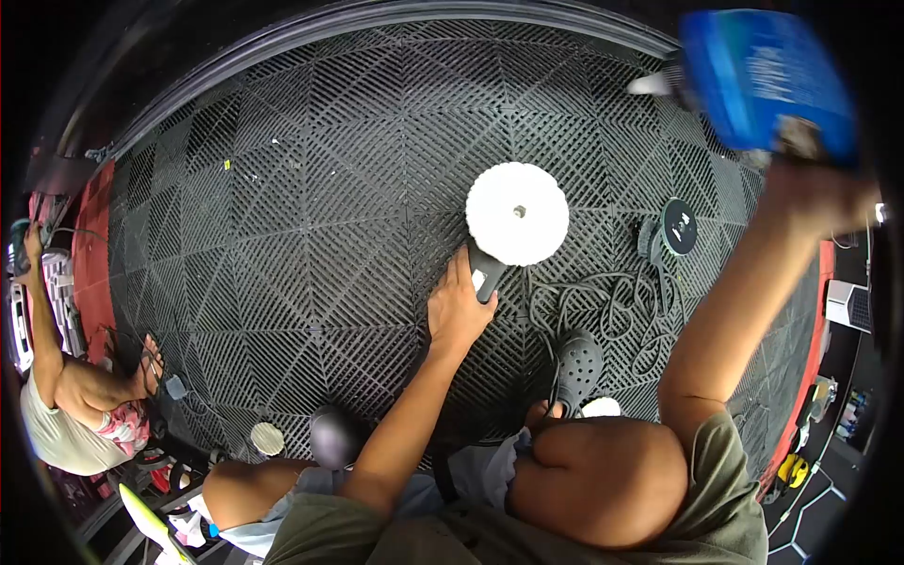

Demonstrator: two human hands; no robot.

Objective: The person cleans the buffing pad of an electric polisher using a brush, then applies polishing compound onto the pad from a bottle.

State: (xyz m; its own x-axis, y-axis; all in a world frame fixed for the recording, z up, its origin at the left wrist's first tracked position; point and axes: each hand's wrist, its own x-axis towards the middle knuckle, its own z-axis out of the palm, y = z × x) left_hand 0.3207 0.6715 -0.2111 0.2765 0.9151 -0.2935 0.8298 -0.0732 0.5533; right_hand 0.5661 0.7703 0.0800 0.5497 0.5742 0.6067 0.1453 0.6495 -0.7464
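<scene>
My left hand [460,309] is closed around the dark handle of a polisher [487,267] low in the middle of the view. Its round white wool pad [527,193] faces up, with a small hole at the centre. At the upper right, my right hand [817,196] grips a blue bottle [772,80]. The bottle is tipped on its side, its pale nozzle [650,85] pointing left towards the middle. Motion blurs both the bottle and the fingers on it. I cannot see anything coming out of the nozzle.
A black round backing plate [679,226] with a brush [649,239] beside it lies right of the pad. Coiled cord [612,306] spreads near my shoe [577,365]. Another pad [267,439] is at lower left. A co-worker [75,414] holds a tool at far left.
</scene>
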